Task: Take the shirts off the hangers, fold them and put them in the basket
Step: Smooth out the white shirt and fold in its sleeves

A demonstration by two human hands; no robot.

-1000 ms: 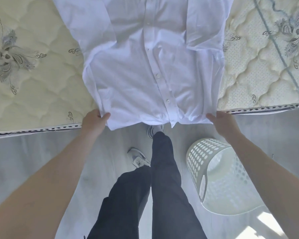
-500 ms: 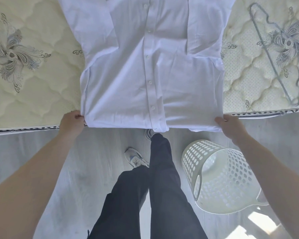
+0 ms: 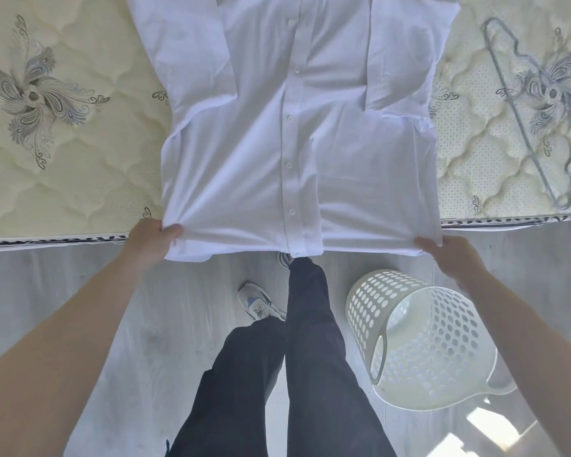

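Observation:
A white button-up shirt lies front up on the mattress, both sleeves folded in over the body. Its hem hangs slightly over the mattress edge. My left hand pinches the hem's left corner. My right hand pinches the right corner. Both pull the hem taut. A white perforated basket stands on the floor below my right hand. A grey wire hanger lies bare on the mattress to the right of the shirt.
The quilted mattress fills the upper half, with its edge running across the middle. Below it is pale wood floor. My legs in dark trousers stand between the mattress and the basket.
The hem was bunched a second ago. My hands have drawn apart to its corners and stretched it flat along the mattress edge.

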